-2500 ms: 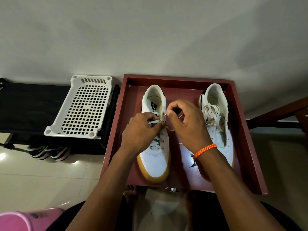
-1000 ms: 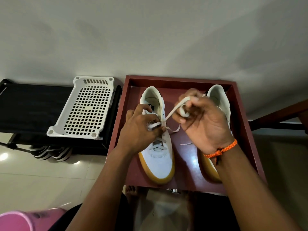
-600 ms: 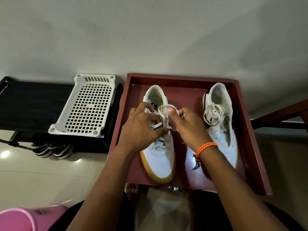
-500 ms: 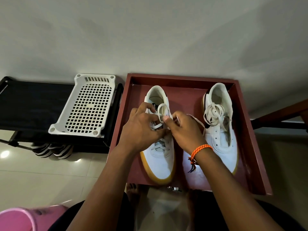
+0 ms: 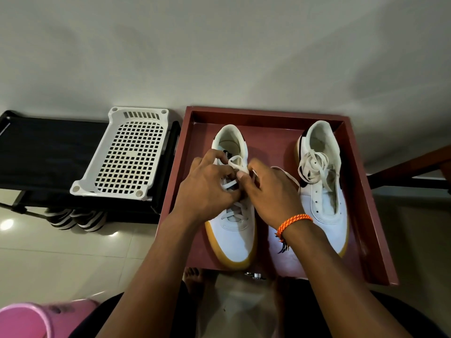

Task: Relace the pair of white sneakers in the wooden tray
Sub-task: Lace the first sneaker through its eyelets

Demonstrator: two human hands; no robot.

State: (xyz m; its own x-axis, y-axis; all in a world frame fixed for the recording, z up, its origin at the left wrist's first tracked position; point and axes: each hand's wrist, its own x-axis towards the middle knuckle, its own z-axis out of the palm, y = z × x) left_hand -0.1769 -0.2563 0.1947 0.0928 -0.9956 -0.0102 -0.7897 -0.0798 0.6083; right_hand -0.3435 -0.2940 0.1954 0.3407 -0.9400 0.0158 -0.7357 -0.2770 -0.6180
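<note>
Two white sneakers with tan soles lie in a reddish wooden tray (image 5: 366, 215). The left sneaker (image 5: 235, 235) is laced across its front. My left hand (image 5: 207, 189) and my right hand (image 5: 271, 191) meet over its upper eyelets, each pinching the white lace (image 5: 235, 162), which forms a small loop above my fingers. One strand trails right across the tray floor. The right sneaker (image 5: 324, 191) has bare eyelets, and a loose bundle of lace (image 5: 314, 167) lies on its tongue. An orange braided band circles my right wrist.
A white perforated plastic basket (image 5: 124, 154) rests on a black rack (image 5: 44, 152) left of the tray, with striped shoes (image 5: 75, 218) underneath. A pink object (image 5: 26, 320) sits at the bottom left on the tiled floor. A dark wooden piece (image 5: 410, 167) stands at the right.
My right hand, which had pulled the lace up and to the right, came back down to the left sneaker. Both hands now pinch a small loop at its upper eyelets.
</note>
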